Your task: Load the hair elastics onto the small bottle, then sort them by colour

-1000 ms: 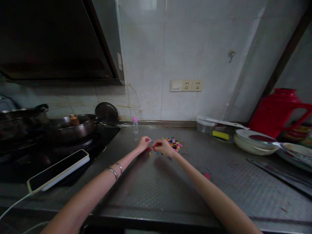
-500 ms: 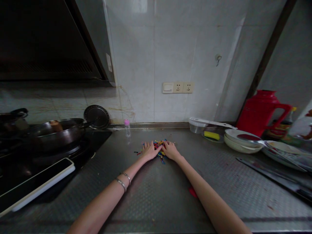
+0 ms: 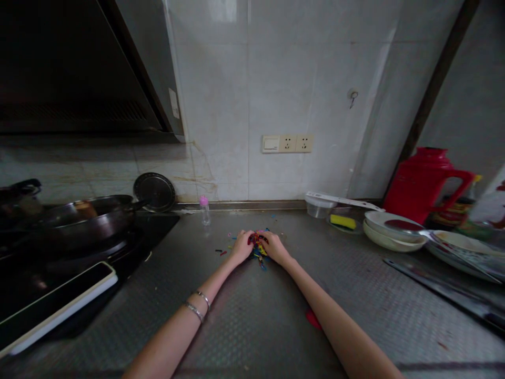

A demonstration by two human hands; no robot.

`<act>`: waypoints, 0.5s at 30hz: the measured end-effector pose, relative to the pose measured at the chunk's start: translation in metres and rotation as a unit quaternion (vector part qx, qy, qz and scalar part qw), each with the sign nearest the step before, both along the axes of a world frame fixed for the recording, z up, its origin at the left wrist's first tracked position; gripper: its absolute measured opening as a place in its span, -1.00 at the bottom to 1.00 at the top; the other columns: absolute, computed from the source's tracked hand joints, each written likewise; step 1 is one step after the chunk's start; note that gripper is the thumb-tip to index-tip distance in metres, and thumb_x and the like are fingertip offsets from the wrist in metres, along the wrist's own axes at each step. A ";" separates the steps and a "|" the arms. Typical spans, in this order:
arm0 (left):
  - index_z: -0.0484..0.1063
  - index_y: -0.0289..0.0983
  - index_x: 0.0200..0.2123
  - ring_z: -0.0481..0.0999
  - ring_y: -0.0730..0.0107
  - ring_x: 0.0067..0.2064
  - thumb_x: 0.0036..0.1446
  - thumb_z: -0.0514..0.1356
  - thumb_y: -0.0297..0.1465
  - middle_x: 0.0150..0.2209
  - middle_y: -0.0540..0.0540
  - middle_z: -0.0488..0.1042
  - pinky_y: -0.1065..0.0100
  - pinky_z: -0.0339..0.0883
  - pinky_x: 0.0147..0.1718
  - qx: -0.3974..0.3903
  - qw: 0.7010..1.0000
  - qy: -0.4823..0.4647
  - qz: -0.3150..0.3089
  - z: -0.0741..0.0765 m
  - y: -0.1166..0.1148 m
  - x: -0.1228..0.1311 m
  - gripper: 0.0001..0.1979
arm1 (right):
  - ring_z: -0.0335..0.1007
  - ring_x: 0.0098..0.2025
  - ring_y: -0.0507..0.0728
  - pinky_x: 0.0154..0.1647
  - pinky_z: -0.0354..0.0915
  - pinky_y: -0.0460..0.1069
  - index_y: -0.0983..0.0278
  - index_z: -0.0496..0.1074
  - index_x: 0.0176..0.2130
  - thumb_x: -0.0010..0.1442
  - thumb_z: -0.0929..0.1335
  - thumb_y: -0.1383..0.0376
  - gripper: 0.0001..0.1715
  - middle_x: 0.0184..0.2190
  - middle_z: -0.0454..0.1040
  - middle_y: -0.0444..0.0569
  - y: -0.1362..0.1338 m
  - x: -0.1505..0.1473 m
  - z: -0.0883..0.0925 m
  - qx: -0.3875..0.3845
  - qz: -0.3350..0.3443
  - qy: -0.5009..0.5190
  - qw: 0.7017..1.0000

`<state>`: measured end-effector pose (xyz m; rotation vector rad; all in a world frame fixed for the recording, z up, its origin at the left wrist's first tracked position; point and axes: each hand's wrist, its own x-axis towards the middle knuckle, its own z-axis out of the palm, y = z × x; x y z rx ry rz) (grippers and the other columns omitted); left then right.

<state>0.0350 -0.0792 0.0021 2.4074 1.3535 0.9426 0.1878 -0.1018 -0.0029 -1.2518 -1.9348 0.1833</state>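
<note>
A small heap of thin, colourful pieces that look like rubber bands [image 3: 259, 252] lies on the metal counter [image 3: 252, 316]. My left hand [image 3: 241, 246] curls its fingers into the heap's left side. From the right, my right hand [image 3: 276, 248] closes on the same heap, its fingertips close to the left ones. Red, yellow and blue pieces show between the hands, though the fingertips are partly hidden. A few loose bits lie left of my left hand and behind the heap. Under my right forearm a red piece [image 3: 313, 318] is partly covered.
Behind and left stands a small pink-capped bottle [image 3: 205, 213]. A pan [image 3: 89, 229] sits on the stove, with a white-edged slab [image 3: 63, 305] nearer me. To the right are a clear tub [image 3: 316, 206], yellow sponge [image 3: 342, 221], stacked bowls [image 3: 389, 241], a knife [image 3: 434, 287] and a red thermos [image 3: 416, 184].
Both hands, which lay spread flat over the heap, have curled their fingers inward and gathered the pieces between them. Some loose pieces are now uncovered on the left.
</note>
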 end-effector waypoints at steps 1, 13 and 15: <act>0.43 -0.30 -0.18 0.39 0.32 -0.16 -0.05 0.06 -0.60 -0.25 -0.15 0.42 0.34 0.23 -0.11 -0.003 1.000 0.004 0.013 0.003 0.001 -0.004 -0.66 | 0.35 -0.08 0.10 0.00 0.20 0.01 0.33 0.41 -0.11 0.08 0.22 0.46 -0.63 -0.14 0.45 0.07 0.000 0.001 0.001 -0.002 -0.008 0.007 1.000; 0.47 -0.37 -0.25 0.48 0.41 -0.27 -0.03 0.01 -0.58 -0.27 -0.10 0.53 0.44 0.33 -0.25 -0.174 0.983 -0.054 0.011 0.031 0.012 -0.076 -0.69 | 0.36 -0.10 0.11 -0.04 0.23 0.01 0.28 0.48 -0.24 0.12 0.25 0.23 -0.71 -0.19 0.47 0.04 -0.004 0.011 0.010 0.013 -0.048 0.058 0.997; 0.48 -0.37 -0.26 0.49 0.41 -0.27 -0.05 -0.01 -0.59 -0.28 -0.11 0.53 0.45 0.32 -0.25 -0.173 0.983 -0.055 0.022 0.034 0.011 -0.083 -0.67 | 0.39 -0.17 0.10 -0.09 0.26 0.00 0.29 0.48 -0.27 0.11 0.23 0.26 -0.72 -0.24 0.49 0.03 -0.002 0.014 0.011 0.017 -0.066 0.082 0.994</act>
